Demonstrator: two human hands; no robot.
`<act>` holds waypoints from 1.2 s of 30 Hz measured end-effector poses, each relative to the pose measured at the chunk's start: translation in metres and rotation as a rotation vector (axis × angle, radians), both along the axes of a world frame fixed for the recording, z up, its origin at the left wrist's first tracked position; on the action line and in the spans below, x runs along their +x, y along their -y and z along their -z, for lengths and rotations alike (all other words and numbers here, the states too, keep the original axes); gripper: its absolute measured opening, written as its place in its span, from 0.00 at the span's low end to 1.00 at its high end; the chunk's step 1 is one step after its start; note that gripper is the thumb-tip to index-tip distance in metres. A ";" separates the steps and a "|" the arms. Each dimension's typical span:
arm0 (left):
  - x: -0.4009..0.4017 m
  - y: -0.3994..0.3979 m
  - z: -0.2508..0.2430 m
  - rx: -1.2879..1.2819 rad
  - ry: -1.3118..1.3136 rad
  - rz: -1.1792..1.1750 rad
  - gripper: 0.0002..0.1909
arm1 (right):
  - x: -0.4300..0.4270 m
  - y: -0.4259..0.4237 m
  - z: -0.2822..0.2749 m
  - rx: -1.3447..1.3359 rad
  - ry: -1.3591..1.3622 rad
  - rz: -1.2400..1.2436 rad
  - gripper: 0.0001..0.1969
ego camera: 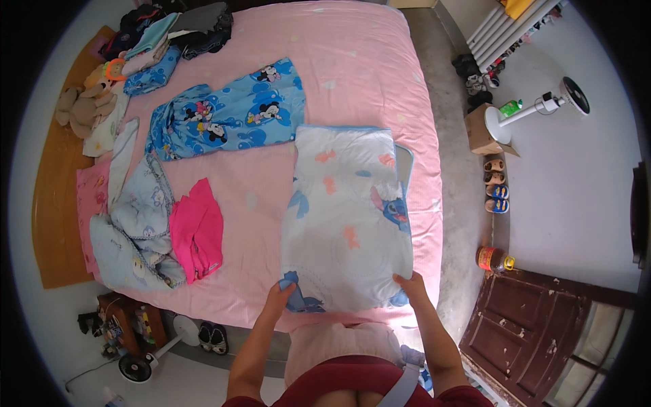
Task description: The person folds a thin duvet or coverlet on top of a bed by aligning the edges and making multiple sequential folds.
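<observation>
A white cloth point(335, 213), perhaps a thin quilt, with a blue cartoon character and orange bows printed on it, lies folded at the near side of the bed. My left hand point(283, 295) grips its near left corner, thumb on top. At the near right edge my right hand point(411, 286) pinches it in the same way. A grey-edged corner point(405, 165) of a layer or item beneath sticks out at the far right. Beyond it spreads a blue cartoon-print cloth point(229, 114), its left end bunched. The fingers under the cloth are hidden.
The pink-sheeted bed point(366, 76) carries a bright pink garment point(198, 234), a crumpled light-blue blanket point(132, 219), plush toys point(84, 109) and stacked folded clothes point(201, 28). Standing fans point(574, 95) are on both sides. Slippers point(496, 191), a bottle point(493, 259) and a brown door point(524, 325) are at right.
</observation>
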State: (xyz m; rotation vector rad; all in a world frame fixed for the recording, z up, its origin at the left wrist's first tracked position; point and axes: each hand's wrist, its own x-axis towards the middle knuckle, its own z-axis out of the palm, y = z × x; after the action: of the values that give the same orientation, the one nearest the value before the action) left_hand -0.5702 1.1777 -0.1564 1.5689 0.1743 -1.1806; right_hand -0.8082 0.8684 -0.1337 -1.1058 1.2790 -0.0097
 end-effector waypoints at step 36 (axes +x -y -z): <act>-0.048 -0.046 0.097 0.161 -0.037 -0.089 0.29 | -0.094 -0.069 0.067 0.127 -0.186 -0.058 0.27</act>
State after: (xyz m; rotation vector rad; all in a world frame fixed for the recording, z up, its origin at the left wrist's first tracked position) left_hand -0.6181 1.2235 -0.2529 1.6621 0.3682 -1.1498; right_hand -0.9026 0.9378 -0.2007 -1.0516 1.3930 0.2197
